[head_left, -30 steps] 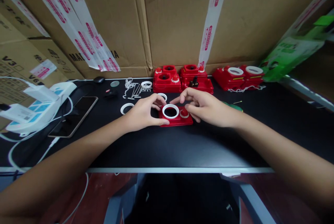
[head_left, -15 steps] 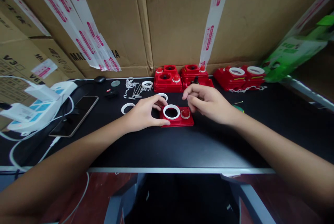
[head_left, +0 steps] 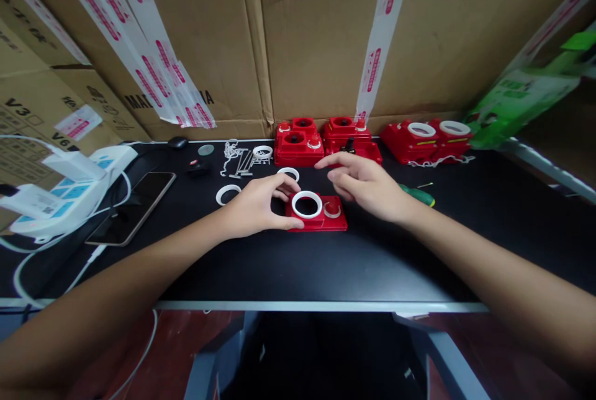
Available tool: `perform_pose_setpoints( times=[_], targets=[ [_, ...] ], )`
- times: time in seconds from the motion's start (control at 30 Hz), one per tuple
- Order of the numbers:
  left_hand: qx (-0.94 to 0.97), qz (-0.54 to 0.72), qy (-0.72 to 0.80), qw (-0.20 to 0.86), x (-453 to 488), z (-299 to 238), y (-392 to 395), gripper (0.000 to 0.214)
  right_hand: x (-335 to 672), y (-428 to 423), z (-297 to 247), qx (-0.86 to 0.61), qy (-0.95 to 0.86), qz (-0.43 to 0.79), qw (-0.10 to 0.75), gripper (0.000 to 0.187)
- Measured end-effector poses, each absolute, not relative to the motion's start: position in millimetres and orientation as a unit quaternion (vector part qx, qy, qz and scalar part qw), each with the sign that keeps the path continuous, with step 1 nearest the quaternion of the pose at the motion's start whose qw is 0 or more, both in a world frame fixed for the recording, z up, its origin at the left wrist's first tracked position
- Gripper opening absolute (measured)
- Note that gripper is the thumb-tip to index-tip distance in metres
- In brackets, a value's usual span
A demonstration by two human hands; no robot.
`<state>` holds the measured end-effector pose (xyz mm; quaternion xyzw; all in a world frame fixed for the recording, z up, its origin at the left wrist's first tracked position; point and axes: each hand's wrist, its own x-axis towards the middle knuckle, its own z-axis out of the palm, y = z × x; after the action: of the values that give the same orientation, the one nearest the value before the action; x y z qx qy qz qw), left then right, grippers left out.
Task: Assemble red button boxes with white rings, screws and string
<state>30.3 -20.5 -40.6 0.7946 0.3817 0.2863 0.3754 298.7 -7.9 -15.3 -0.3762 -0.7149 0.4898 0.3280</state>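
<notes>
- The left end of a red housing cover (head_left: 319, 223) is held by the left hand (head_left: 251, 206), its thumb set on the near edge and its fingers curled round the far one.
- The cover is laid flat near the middle of the black tabletop (head_left: 261, 269), between the two hands.
- A white ring (head_left: 307, 217) is seated over the cover's round opening; a red knob (head_left: 332, 206), circled by a thin whitish band, is seen just to its right.
- The right hand (head_left: 365, 182) is held apart from the left, just beyond the cover's far right corner, with its index finger stretched to the left, the others loosely curled, and thumb and index parted (whether the cover is brushed by a fingertip cannot be told).
- Farther off, two loose white rings (head_left: 288, 169) (head_left: 218, 195) are placed near the left hand, one beyond its fingertips and one to its left.
- Silver rods (head_left: 243, 163) are grouped at the far left, with a smaller white ring (head_left: 262, 147) beside them.
- Red housings (head_left: 300, 158) are lined up along the far edge, before a cardboard sheet (head_left: 316, 33); the two at the far right are topped with white rings.
- A green-handled screwdriver (head_left: 423, 196) is partly hidden by the right hand.
- On the left, a smartphone (head_left: 135, 207) is placed beside a white power strip (head_left: 105, 161).
</notes>
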Motion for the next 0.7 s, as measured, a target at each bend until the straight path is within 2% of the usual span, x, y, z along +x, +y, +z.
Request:
perform_pose_setpoints(
  times=[0.07, 0.17, 0.4, 0.7],
  targets=[
    [0.796, 0.285, 0.385, 0.37, 30.7, -39.4, -20.6, 0.058, 298.6, -6.5, -16.6, -0.361, -0.709, 0.489, 0.357, 0.026],
    [0.794, 0.285, 0.388, 0.373, 31.1, -38.9, -20.7, 0.059, 297.1, -5.8, -18.4, -0.352, -0.698, 0.522, 0.341, 0.031],
    [0.791, 0.283, 0.39, 0.378, 31.6, -40.0, -21.1, 0.061, 295.2, -7.0, -17.8, -0.376, -0.689, 0.51, 0.352, 0.023],
    [0.803, 0.278, 0.389, 0.356, 30.5, -39.0, -21.2, 0.058, 294.8, -5.7, -19.5, -0.385, -0.683, 0.502, 0.365, 0.025]
  ],
)
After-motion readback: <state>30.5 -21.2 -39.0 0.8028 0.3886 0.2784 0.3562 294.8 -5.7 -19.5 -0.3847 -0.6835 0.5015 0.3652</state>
